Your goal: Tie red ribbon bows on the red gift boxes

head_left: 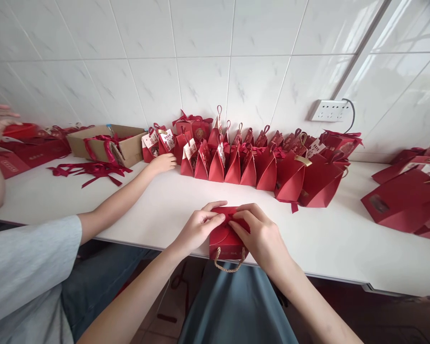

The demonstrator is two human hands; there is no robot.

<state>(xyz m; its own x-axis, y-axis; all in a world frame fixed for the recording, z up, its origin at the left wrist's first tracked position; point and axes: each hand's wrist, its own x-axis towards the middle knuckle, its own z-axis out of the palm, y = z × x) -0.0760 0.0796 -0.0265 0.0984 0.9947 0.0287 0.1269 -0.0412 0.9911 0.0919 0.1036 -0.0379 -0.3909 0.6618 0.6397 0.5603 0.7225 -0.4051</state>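
Observation:
A small red gift box (224, 241) sits at the table's front edge, directly before me, its twisted rope handle (229, 268) hanging over the near side. My left hand (197, 229) holds the box's left side, thumb pressed onto the top. From the right, my right hand (263, 234) grips the box, thumb and fingertips meeting at the middle of its top. What lies right under the fingertips is hidden. Beyond my hands stand rows of red peaked gift boxes (232, 165) with loops and some printed tags.
A co-worker's hand (164, 163) reaches the row's left end. Behind that arm are a cardboard box (131, 145) of ribbon and loose red ribbons (93, 169). More red boxes (397, 200) stand right. A power strip (330, 111) is on the tiled wall.

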